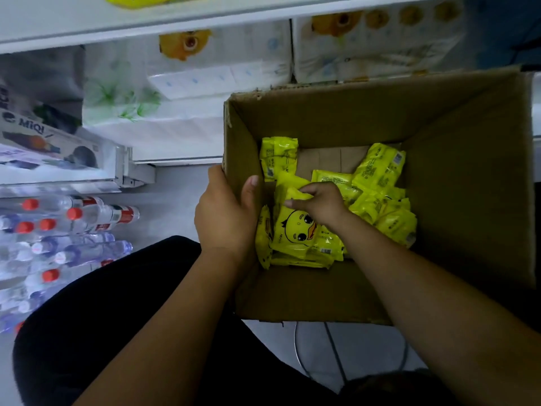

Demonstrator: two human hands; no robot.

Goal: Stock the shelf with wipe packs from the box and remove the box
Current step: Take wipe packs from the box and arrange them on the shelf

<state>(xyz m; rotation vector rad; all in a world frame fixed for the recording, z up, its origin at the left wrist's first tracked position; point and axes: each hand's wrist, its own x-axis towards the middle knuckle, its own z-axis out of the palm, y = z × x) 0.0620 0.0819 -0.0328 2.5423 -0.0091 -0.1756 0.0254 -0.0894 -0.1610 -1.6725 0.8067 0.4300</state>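
The left hand (225, 218) clasps the box (468, 171) by its side wall, thumb inside, evidently to steady it. Just beside it, the right hand (319, 203) curls its fingers over the uppermost wipe pack (298, 230), lying under its palm, apparently for lifting out.

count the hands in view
2. The left hand grips the left wall of the cardboard box; the right hand is inside it, fingers curled on a yellow wipe pack.

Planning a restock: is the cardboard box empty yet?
Not empty: the brown cardboard box holds many yellow duck-print wipe packs; some floor shows.
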